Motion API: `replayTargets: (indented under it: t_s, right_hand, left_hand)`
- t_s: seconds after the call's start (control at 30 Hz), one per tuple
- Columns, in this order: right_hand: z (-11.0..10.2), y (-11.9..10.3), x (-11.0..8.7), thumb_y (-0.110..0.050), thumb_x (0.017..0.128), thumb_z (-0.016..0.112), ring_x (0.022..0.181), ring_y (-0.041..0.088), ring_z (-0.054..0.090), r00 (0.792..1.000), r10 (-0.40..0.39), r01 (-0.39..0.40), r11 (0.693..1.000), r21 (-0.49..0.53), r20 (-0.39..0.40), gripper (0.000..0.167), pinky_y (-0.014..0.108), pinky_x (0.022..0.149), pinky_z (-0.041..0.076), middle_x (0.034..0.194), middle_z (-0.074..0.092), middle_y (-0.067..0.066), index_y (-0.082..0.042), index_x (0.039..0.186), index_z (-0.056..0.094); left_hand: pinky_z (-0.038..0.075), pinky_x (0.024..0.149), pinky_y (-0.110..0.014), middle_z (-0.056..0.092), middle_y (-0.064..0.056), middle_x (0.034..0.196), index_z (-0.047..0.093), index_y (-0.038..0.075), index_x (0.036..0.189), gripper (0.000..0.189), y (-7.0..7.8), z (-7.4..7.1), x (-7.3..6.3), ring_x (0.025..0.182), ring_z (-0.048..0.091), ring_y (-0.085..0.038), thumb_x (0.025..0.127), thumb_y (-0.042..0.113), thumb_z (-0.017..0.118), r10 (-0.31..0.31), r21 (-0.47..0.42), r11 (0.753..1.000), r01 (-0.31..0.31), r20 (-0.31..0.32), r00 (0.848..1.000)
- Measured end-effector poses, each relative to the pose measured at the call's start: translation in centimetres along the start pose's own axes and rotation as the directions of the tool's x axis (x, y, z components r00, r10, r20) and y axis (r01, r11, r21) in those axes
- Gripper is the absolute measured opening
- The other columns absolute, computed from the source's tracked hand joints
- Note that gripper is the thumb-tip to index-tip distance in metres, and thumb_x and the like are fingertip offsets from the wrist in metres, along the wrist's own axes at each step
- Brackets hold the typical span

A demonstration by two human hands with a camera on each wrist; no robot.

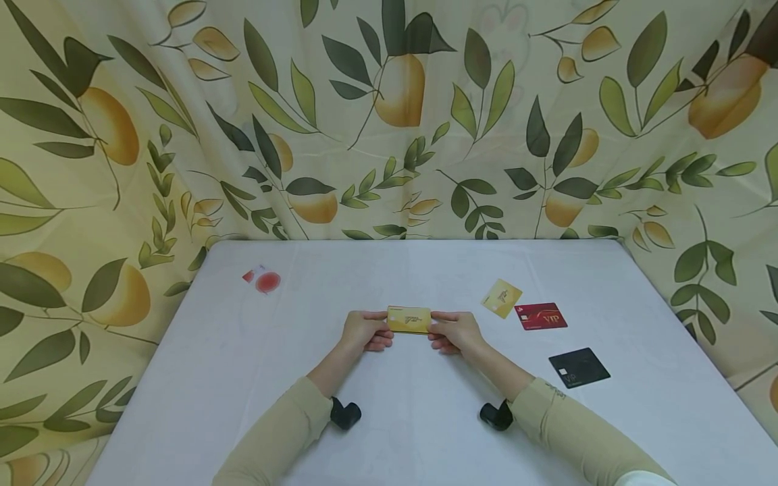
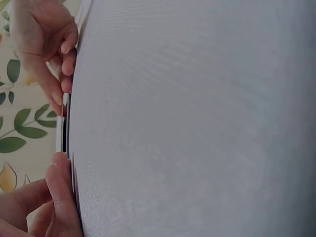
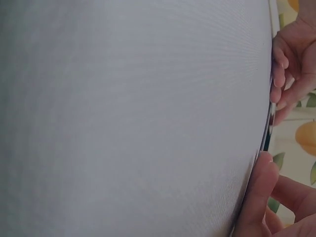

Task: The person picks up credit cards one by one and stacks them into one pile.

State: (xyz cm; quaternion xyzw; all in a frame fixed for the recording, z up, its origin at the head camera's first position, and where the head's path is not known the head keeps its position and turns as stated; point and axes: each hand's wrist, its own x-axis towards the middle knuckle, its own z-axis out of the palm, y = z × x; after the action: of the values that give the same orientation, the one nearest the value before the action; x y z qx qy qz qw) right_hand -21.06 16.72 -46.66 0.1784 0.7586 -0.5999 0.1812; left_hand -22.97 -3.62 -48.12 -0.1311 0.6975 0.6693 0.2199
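Observation:
A gold card [image 1: 409, 318] lies on top of a small stack of cards, with a thin red edge showing behind it. My left hand [image 1: 367, 331] pinches the stack's left end between thumb and fingers, and my right hand [image 1: 454, 331] holds the right end the same way. In the left wrist view the stack [image 2: 63, 128] appears edge-on, low over the tabletop, with dark and light layers. The right wrist view shows its edge [image 3: 267, 138] between the two hands. How many cards are in it cannot be told.
To the right lie another gold card [image 1: 502, 298], a red VIP card [image 1: 541, 316] close beside it, and a black card [image 1: 579, 368] nearer the front. A red-and-white item [image 1: 265, 280] is at the far left of the white table [image 1: 292, 418]. A fruit-patterned curtain [image 1: 389, 169] hangs behind.

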Motion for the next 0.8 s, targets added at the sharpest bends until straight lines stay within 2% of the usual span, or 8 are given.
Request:
replayTargets:
  t_s: [0.2, 0.47, 0.8]
  right_hand:
    - [0.13, -0.16, -0.18, -0.012, 0.084, 0.064, 0.05, 0.012, 0.061, 1.0, -0.005, 0.004, 1.0, -0.021, -0.013, 0.044, 0.02, 0.044, 0.049, 0.069, 0.067, 0.006, -0.004, 0.126, 0.053]
    - [0.28, -0.03, 0.09, -0.009, 0.082, 0.065, 0.048, 0.013, 0.06, 0.999, -0.035, 0.034, 0.998, -0.048, -0.034, 0.043, 0.021, 0.044, 0.049, 0.067, 0.066, 0.007, -0.005, 0.123, 0.054]
    - [0.47, 0.03, 0.23, -0.008, 0.08, 0.066, 0.047, 0.012, 0.06, 0.997, -0.029, 0.025, 0.997, -0.067, -0.065, 0.042, 0.022, 0.043, 0.049, 0.066, 0.065, 0.006, -0.005, 0.121, 0.055]
  left_hand:
    - [0.052, 0.044, -0.022, 0.066, -0.009, 0.064, 0.059, 0.001, 0.118, 0.038, 0.28, 0.17, -0.19, 0.048, 0.062, -0.013, 0.081, -0.001, 0.06, -0.002, 0.013, 1.0, 0.002, -0.017, 1.0]
    - [0.051, 0.042, -0.021, 0.065, -0.009, 0.062, 0.057, -0.001, 0.119, 0.039, 0.44, 0.3, -0.49, 0.046, 0.061, -0.012, 0.08, -0.004, 0.059, 0.028, 0.02, 0.999, -0.028, -0.036, 0.999]
    - [0.052, 0.043, -0.022, 0.065, -0.01, 0.062, 0.057, -0.001, 0.118, 0.04, 0.32, 0.45, -0.57, 0.046, 0.061, -0.012, 0.078, -0.004, 0.06, 0.037, 0.032, 0.999, -0.036, -0.058, 0.998]
